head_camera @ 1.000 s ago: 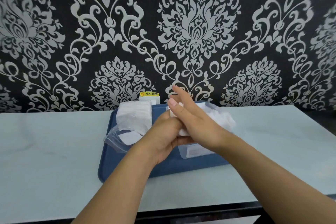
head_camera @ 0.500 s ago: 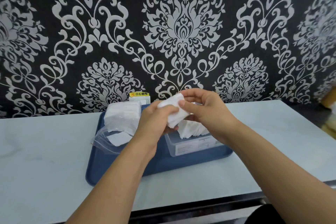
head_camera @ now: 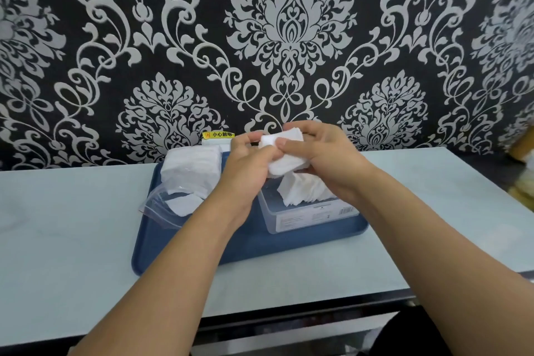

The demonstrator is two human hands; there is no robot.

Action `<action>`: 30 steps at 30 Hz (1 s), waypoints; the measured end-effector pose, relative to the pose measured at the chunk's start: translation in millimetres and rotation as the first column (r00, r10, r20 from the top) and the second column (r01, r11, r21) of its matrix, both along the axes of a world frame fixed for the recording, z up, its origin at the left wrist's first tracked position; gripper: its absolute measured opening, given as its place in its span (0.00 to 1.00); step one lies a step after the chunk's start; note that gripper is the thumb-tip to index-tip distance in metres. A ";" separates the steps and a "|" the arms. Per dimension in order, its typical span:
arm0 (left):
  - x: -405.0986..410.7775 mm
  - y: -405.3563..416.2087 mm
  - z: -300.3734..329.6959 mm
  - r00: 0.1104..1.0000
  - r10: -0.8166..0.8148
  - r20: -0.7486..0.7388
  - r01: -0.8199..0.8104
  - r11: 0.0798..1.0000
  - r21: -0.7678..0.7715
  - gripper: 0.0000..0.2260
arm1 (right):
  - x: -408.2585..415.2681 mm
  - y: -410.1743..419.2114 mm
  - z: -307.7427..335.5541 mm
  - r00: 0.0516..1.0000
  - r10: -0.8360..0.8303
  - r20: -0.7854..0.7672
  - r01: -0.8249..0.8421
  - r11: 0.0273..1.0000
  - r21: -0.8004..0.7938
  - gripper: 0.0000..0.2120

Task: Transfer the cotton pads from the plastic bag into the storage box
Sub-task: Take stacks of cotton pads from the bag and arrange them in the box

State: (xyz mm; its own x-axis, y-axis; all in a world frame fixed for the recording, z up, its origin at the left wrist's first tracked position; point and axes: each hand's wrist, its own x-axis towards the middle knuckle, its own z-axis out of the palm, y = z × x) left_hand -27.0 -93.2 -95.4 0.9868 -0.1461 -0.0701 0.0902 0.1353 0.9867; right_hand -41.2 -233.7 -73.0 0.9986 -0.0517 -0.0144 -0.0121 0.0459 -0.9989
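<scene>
Wall (head_camera: pixel 86 37) fills the upper half of the frame: black with a silver damask pattern

Tabletop (head_camera: pixel 57 225), pale blue-white, spans the lower half, edge to edge

Blue tray (head_camera: pixel 260 246) sits centre frame on the tabletop and carries both containers

Storage box (head_camera: pixel 306 218), clear plastic with a label on its front wall, is on the right part of the tray. Inside it: a loose fanned pile of white pads (head_camera: pixel 303 189), leaning at mixed angles

Plastic bag (head_camera: pixel 173 199), a clear zip type, lies on the left part of the tray, mouth toward the lower left and hanging over the tray rim. Inside it: a tall block of white cotton pads (head_camera: pixel 190 167), plus a few loose ones near the mouth

Left hand (head_camera: pixel 248 165) and right hand (head_camera: pixel 326 159) meet centre frame, just above the box. Both grip the same small stack of pads (head_camera: pixel 284 160), thumbs curled over its near face and fingers wrapped round the back. The stack is tilted, clear of the box contents

Small white item with a yellow warning sticker (head_camera: pixel 218 135) sits at the wall behind the tray; can't tell what it is
</scene>
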 end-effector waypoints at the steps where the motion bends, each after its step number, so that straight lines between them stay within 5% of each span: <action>1: 2.7 3.0 -1.3 0.999 0.024 0.028 -0.025 0.999 0.034 0.20 | 2.0 -4.1 -0.1 0.998 -0.059 -0.022 0.060 0.998 0.008 0.20; 6: 6.6 20.5 -5.3 0.884 0.202 0.422 -0.353 0.881 0.316 0.12 | 20.4 -2.8 -6.0 0.963 -0.265 -0.045 0.231 0.903 -0.363 0.23; 9: 7.6 20.9 -13.0 0.844 0.111 0.524 -0.393 0.793 0.465 0.08 | 29.6 14.3 -13.9 0.972 -0.232 0.044 0.206 0.746 -0.633 0.25; 12: 10.6 22.1 -20.5 0.881 -0.058 0.470 -0.294 0.711 0.638 0.07 | 35.7 25.4 -24.4 0.973 -0.207 0.103 0.203 0.552 -0.809 0.22; 19: 13.1 24.4 -24.7 0.855 -0.311 0.415 -0.191 0.556 0.809 0.09 | 39.3 15.3 -26.5 0.979 -0.172 0.113 0.186 0.503 -0.844 0.26; 22: 13.4 24.2 -27.8 0.854 -0.396 0.337 -0.164 0.409 0.898 0.09 | 38.2 15.0 -31.7 0.986 -0.158 0.045 0.115 0.469 -0.876 0.29; 30: 8.9 17.0 -30.5 0.843 -0.492 0.219 -0.133 0.204 0.970 0.10 | 42.0 27.9 -49.2 0.958 -0.134 0.252 0.270 0.140 -0.953 0.21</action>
